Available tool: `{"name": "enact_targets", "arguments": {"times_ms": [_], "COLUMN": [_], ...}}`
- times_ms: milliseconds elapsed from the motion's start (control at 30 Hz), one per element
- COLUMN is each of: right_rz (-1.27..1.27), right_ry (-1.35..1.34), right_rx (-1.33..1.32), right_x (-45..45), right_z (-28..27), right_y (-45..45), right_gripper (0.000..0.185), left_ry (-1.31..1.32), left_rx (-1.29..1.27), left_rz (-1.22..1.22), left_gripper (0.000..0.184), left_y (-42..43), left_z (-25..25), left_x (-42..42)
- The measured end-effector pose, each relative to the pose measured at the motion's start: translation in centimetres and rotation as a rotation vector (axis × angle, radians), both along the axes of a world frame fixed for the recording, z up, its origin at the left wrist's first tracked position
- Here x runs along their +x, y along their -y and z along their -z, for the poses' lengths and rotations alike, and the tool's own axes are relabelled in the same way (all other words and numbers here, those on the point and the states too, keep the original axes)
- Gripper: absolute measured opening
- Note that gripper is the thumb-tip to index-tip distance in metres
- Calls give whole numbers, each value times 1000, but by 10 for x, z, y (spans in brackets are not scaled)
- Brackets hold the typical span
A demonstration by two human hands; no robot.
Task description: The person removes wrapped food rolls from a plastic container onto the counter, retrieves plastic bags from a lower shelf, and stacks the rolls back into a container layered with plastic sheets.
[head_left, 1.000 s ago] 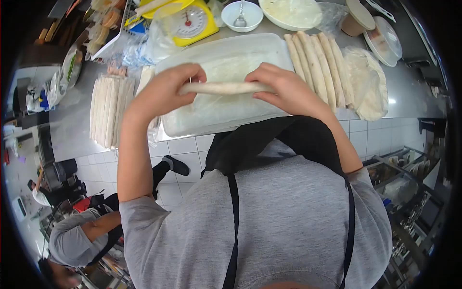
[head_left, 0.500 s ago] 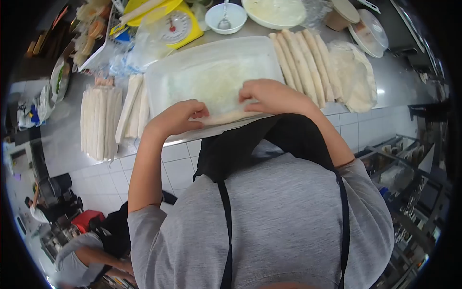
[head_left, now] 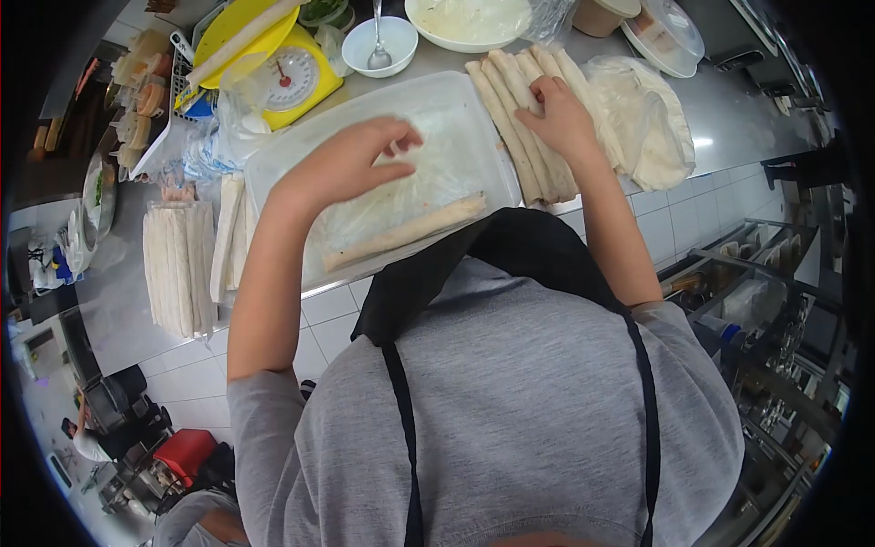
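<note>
A single pale, flour-dusted dough roll (head_left: 406, 232) lies along the near side of a translucent plastic tray (head_left: 447, 173). Above the tray hovers my left hand (head_left: 360, 159), fingers and thumb apart, holding nothing. My right hand (head_left: 567, 128) is over the row of long dough rolls (head_left: 507, 123) right of the tray. Its bent fingers and thumb are closed on one roll of that row. The hand partly covers the rolls beneath it.
Left of the tray lie loose pale sticks (head_left: 228, 237) and a wrapped bundle of sticks (head_left: 178, 269). Behind stand a yellow scale (head_left: 305, 87), a white bowl with a spoon (head_left: 401, 50) and a larger bowl (head_left: 474, 23). Thin dough sheets (head_left: 665, 128) lie right. Another person is lower left.
Both hands have left the roll in the tray, which now lies there on its own. My right hand has moved right onto the row of rolls; my left hand has risen over the tray.
</note>
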State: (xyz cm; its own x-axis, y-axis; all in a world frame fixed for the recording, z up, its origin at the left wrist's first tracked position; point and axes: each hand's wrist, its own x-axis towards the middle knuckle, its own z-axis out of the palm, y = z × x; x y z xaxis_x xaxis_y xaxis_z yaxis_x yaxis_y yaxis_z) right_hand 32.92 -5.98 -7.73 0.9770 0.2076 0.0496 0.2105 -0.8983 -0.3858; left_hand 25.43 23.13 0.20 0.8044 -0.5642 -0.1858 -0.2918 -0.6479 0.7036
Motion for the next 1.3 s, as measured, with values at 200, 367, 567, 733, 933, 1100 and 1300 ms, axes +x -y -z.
{"name": "enact_targets", "arguments": {"times_ms": [200, 367, 567, 733, 933, 1100, 1300], "right_rz": [26, -42, -96, -202, -591, -781, -808], "right_ry": [-123, -197, -159, -234, 9, -75, -194], "right_rx": [304, 590, 597, 547, 434, 227, -120], "right_x": [-3, -21, -62, -82, -62, -66, -70], "right_z": [-3, -12, -13, -19, -89, -75, -43], "right_y": [8, 16, 20, 22, -25, -82, -90], "right_gripper": [39, 34, 43, 36, 25, 20, 25], "left_ry": [595, 881, 653, 583, 331, 24, -54], "left_rx": [114, 300, 470, 601, 266, 223, 209], "left_rz": [63, 328, 416, 275, -126, -297, -287], "left_gripper": [42, 45, 20, 18, 26, 30, 30], "left_y": [73, 117, 113, 70, -22, -69, -61], "left_z": [-2, 28, -10, -44, -57, -5, 34], "left_x": [67, 105, 89, 37, -31, -73, -93]}}
